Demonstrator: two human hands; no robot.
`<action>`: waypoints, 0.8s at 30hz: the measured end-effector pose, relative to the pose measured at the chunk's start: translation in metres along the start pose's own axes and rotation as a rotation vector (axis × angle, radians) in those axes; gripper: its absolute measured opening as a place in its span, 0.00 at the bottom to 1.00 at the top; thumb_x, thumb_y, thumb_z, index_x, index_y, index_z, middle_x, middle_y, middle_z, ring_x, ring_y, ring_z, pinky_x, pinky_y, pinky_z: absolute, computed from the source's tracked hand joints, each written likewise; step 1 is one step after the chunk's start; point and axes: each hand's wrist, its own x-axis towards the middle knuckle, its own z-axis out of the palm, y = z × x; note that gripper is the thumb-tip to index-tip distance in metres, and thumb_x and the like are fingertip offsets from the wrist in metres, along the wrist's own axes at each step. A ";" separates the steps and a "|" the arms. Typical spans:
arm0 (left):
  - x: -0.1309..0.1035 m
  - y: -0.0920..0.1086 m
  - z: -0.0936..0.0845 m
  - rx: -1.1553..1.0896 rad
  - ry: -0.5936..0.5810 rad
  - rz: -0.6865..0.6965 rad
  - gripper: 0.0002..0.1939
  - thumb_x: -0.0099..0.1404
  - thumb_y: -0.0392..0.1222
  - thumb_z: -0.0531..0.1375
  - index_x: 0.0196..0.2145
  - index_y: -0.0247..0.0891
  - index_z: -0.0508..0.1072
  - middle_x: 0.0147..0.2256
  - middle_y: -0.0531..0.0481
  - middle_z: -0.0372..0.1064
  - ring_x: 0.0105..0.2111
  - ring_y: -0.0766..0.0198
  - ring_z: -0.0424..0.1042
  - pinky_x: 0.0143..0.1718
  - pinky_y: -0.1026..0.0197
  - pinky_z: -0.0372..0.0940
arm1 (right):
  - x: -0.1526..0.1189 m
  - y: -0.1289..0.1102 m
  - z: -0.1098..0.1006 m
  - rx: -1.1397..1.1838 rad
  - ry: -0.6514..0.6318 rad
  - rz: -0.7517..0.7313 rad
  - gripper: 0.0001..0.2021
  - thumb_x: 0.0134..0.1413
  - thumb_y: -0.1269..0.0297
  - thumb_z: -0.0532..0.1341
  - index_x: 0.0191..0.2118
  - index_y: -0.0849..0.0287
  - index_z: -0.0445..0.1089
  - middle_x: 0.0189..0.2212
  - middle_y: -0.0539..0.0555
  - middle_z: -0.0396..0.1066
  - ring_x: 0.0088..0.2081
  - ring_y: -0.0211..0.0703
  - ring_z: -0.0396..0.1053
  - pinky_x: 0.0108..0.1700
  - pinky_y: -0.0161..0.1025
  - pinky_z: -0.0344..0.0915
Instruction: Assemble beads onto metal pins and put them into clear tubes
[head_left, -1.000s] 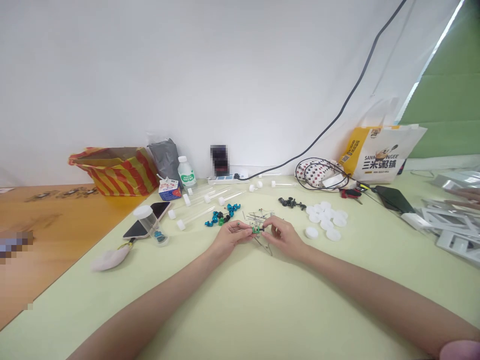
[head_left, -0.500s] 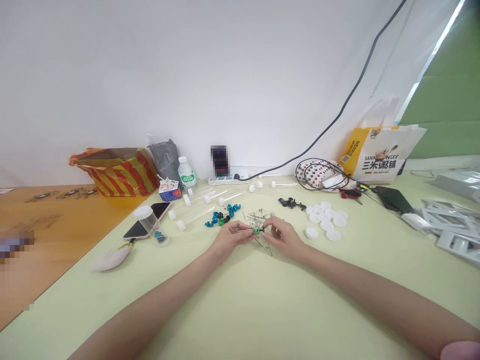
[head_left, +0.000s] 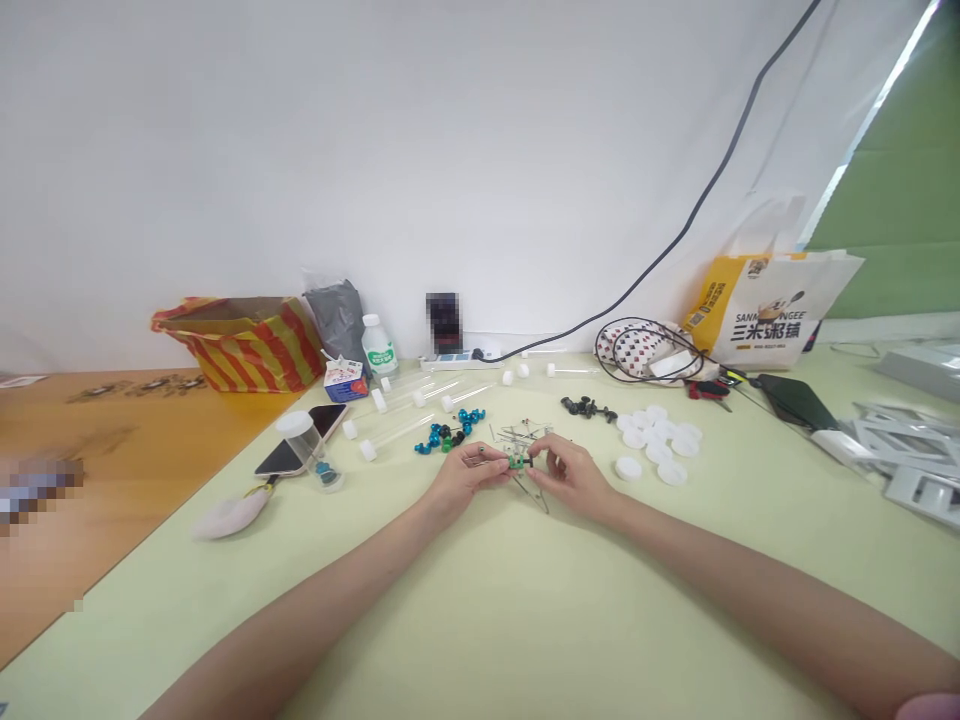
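Between fingers, small green-black piece

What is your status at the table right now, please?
Left hand: holding small green part. Right hand: at the part's dark end, grip unclear. Thin metal pieces scattered close by, possibly in the way.

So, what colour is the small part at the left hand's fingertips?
The small part is green, as the head view shows.

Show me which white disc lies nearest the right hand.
The solid white disc at the group's near-left edge, closest to the right hand; the other discs lie farther off.
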 end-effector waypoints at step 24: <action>0.001 -0.001 0.000 0.007 -0.006 0.009 0.11 0.46 0.38 0.68 0.27 0.31 0.72 0.29 0.47 0.75 0.31 0.60 0.74 0.40 0.57 0.66 | 0.000 0.001 0.000 0.003 -0.003 -0.028 0.08 0.50 0.65 0.58 0.39 0.58 0.65 0.31 0.52 0.65 0.23 0.33 0.58 0.26 0.32 0.59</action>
